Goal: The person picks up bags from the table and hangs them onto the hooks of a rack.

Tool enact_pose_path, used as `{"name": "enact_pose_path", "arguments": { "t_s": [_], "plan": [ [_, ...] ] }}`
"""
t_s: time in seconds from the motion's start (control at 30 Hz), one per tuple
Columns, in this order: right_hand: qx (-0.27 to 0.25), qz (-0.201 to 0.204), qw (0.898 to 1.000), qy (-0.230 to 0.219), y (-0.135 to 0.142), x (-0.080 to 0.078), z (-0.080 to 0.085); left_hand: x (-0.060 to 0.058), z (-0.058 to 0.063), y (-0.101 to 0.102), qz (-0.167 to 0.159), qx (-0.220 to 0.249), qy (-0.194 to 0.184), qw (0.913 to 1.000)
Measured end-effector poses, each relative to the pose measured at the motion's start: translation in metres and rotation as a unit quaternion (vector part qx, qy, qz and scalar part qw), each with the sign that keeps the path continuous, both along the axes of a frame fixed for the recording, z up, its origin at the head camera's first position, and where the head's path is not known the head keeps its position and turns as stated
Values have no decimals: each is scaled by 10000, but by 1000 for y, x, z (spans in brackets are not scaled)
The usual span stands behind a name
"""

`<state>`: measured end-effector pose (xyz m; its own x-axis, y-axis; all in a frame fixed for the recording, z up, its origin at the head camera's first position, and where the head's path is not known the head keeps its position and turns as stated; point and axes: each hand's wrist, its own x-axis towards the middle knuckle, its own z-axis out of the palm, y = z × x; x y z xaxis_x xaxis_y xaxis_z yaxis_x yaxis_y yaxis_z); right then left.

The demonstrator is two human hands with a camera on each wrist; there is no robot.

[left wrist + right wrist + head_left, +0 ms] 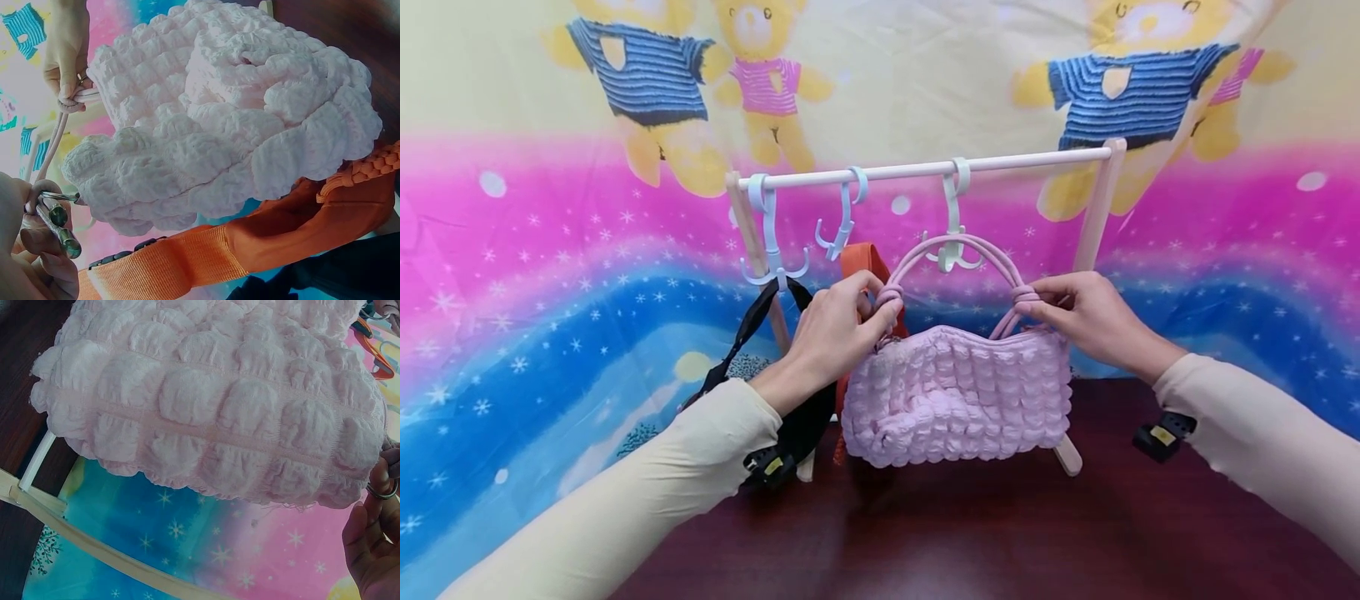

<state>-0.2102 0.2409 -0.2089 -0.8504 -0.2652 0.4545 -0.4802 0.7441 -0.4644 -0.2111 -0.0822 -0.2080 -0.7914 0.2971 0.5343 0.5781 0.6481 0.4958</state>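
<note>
A pale pink, puffy quilted handbag (pixel 962 400) hangs between my two hands, in front of the rack. My left hand (pixel 831 325) pinches the knot at the left end of its cord handle (pixel 925 247); metal-tipped cord ends (pixel 62 234) show beside those fingers in the left wrist view. At the handle's right knot, my right hand (pixel 1093 317) pinches with thumb and fingers. The handle arches up and overlaps the prongs of a pale green hook (pixel 952 217) in the head view. In the right wrist view, a metal ring (pixel 382 490) sits near the right fingers.
A wooden rack (pixel 895 172) stands on the dark red table (pixel 970 542). On its left, a blue hook (pixel 771 229) bears a black bag's strap (pixel 748 321). Another blue hook (pixel 842 221) is beside it. An orange bag (pixel 281 225) hangs behind the handbag. Behind everything is a bear-print cloth (pixel 520 275).
</note>
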Motion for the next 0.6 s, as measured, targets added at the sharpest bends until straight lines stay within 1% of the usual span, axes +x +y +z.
{"name": "enact_pose_path", "arguments": {
  "t_s": [0.43, 0.6],
  "plan": [
    [33, 10, 10000, -12, -4, -2, -2, 0, 1, 1, -4, 20, -57, 10000],
    [66, 54, 9999, 88, -4, -3, -3, -2, 1, 1, 28, 5, -65, 10000]
  ]
}}
